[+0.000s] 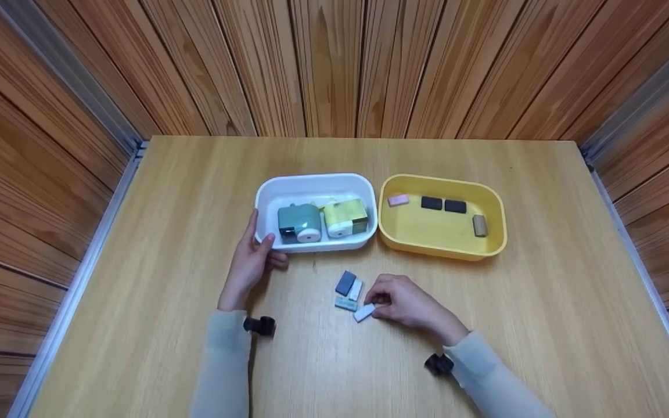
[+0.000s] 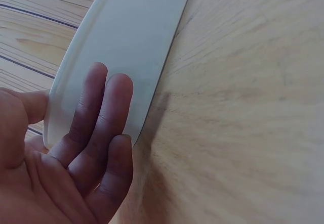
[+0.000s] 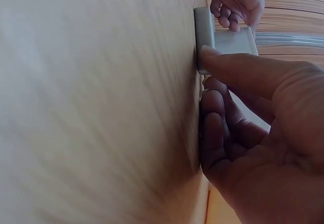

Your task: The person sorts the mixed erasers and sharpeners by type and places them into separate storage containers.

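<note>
My left hand [image 1: 248, 264] grips the front left corner of a white plastic bin [image 1: 265, 194]. In the left wrist view, its fingers [image 2: 116, 105] lie along the bin's outer wall. Inside the bin sit a teal boxy gadget [image 1: 299, 219] and a yellow one [image 1: 343, 213], each with a white round part. On the table, my right hand [image 1: 407, 302] pinches a small pale block [image 1: 364, 313], eraser-like in shape, between thumb and fingers. Just beyond it lie a dark blue block [image 1: 345, 283], a pale blue block [image 1: 355, 289] and a grey-blue block [image 1: 345, 304].
Right of the white bin stands a yellow bin [image 1: 427, 235], close beside it. In it are a pink block [image 1: 398, 200], two black blocks [image 1: 455, 206] and a brown block [image 1: 479, 225]. Wood-panelled walls [image 1: 328, 69] enclose the table's back and sides.
</note>
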